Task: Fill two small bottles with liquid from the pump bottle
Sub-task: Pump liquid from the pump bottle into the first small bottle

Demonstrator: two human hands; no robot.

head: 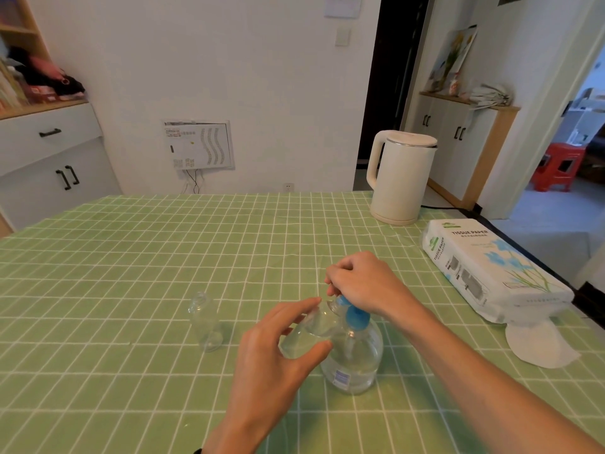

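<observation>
A clear pump bottle (355,362) with a blue pump head (357,316) stands on the green checked tablecloth near the middle. My right hand (363,283) rests on top of the pump head, fingers curled over it. My left hand (278,352) grips a small clear bottle (311,332), tilted with its mouth up against the pump's spout. A second small clear bottle (204,321) stands upright and uncapped on the cloth to the left, apart from both hands.
A white electric kettle (401,178) stands at the table's far right. A pack of tissue paper (491,270) lies along the right edge, with a white round pad (540,345) in front of it. The table (131,257) stretches left and far.
</observation>
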